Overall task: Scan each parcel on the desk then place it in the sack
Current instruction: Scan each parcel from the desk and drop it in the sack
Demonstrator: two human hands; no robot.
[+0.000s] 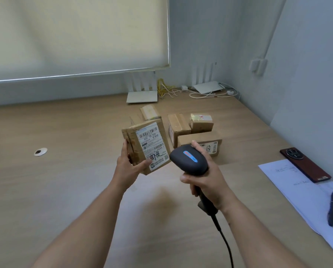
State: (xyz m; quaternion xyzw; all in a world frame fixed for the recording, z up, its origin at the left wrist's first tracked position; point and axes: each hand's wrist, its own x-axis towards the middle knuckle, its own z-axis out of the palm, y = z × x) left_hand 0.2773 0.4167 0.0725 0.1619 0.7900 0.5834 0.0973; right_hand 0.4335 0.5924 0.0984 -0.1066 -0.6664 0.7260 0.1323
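The right hand (206, 182) is nearest, its fingers wrapped tight around the handle of the black scanner (188, 160), and the head of the scanner points toward the label of the parcel (146, 146). The left hand (128, 163) holds this parcel in the air above the middle of the bench (65, 171), tilted, with the thumb on the front face and the other fingers pressed on the left edge. The grip covers only the lower left corner, so I think the parcel can slip or turn, and then the barcode leaves the beam and the scan fails. The cable (225, 240) may also pull the scanner. Further, toward the far right corner, four more parcels (192, 132) wait together. The sack is not visible.
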